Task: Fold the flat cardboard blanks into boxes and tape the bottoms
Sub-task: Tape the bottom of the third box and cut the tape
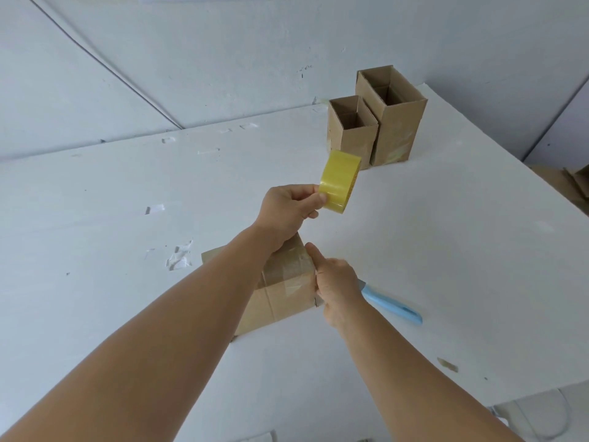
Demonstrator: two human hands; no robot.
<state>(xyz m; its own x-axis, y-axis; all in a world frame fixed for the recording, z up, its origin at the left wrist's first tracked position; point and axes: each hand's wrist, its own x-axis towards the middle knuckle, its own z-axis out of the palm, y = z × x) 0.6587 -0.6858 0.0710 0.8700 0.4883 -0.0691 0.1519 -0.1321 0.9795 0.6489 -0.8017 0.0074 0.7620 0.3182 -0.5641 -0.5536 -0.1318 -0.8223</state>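
A folded cardboard box (280,298) stands bottom-up on the white table (127,218), with clear tape across its top face and down its near side. My left hand (287,208) holds a yellow tape roll (339,183) in the air above and beyond the box. My right hand (334,288) presses against the box's right edge, thumb on the taped top; whether it also holds the blue knife handle is unclear. My left forearm hides part of the box's left side.
Two finished open-topped cardboard boxes, one shorter (350,132) and one taller (390,116), stand at the back right. A blue-handled knife (393,306) lies just right of my right hand. Tape scraps (180,256) stick to the table. Flat cardboard (573,183) lies beyond the right edge.
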